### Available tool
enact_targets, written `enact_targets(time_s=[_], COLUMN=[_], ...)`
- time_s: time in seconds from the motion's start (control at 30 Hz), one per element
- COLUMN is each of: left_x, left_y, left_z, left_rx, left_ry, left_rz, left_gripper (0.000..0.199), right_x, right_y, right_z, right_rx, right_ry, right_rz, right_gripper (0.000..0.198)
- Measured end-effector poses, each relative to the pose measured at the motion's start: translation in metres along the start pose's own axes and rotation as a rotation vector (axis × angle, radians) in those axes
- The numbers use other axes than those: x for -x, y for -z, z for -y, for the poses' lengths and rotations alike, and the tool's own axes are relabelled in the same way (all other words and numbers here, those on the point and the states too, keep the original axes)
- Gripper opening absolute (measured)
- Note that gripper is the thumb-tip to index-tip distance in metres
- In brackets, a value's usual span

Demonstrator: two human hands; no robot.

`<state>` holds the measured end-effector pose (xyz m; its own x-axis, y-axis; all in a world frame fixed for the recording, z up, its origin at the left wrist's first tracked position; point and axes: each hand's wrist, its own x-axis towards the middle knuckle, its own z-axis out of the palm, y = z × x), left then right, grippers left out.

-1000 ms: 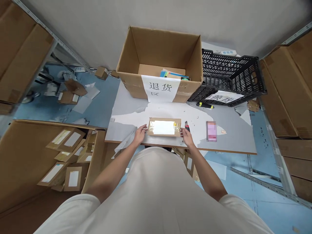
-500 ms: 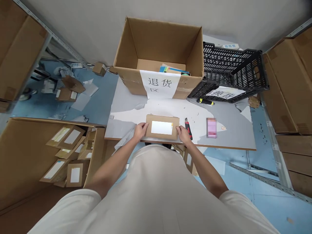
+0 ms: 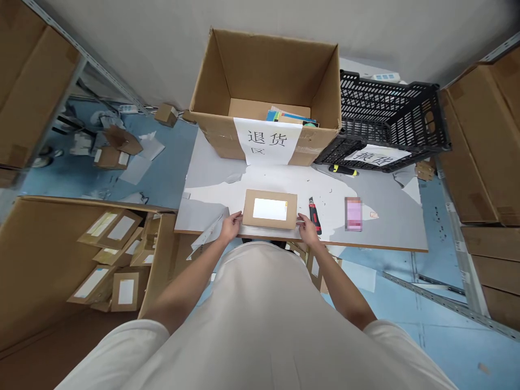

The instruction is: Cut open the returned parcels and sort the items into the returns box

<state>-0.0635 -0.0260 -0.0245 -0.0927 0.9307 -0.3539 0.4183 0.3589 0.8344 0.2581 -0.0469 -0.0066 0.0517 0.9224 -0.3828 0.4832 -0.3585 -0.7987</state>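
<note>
White table (image 3: 280, 180) under parcel (image 3: 270, 210), red-black cutter (image 3: 314, 216), yellow-black tool (image 3: 343, 170), pixelated pink item (image 3: 353, 214), carton (image 3: 219, 142), black crate (image 3: 442, 131)

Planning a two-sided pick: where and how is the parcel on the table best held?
Take the parcel by its two short ends, probably best from left and right at once: it lies broad face up, long sides running left to right, and the red cutter lies clear of its right end.

The cardboard parcel (image 3: 291, 212) is brown with a white label (image 3: 270, 209), the box cutter (image 3: 314, 216) red and black, the latticed crate (image 3: 388, 101) black, the T-shirt (image 3: 264, 314) white, the floor (image 3: 173, 157) blue
</note>
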Motion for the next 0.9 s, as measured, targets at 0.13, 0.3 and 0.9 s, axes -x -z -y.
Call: enact_targets(time_s=[0.13, 0.3, 0.9], left_x=[0.012, 0.018, -0.004], left_y=[-0.010, -0.006, 0.004], left_z=[0.013, 0.003, -0.066], left_rx=[0.108, 0.109, -0.197], left_ry=[0.007, -0.013, -0.107], left_rz=[0.108, 0.084, -0.126], left_gripper=[0.050, 0.048, 0.066], right_x=[0.012, 0.018, -0.026], right_y=[-0.012, -0.010, 0.031], right_z=[-0.006, 0.011, 0.008], right_rx=[-0.024, -0.051, 0.259], right_ry=[0.034, 0.026, -0.058], right_rz=[0.109, 0.064, -0.231], right_gripper=[0.065, 0.051, 0.047])
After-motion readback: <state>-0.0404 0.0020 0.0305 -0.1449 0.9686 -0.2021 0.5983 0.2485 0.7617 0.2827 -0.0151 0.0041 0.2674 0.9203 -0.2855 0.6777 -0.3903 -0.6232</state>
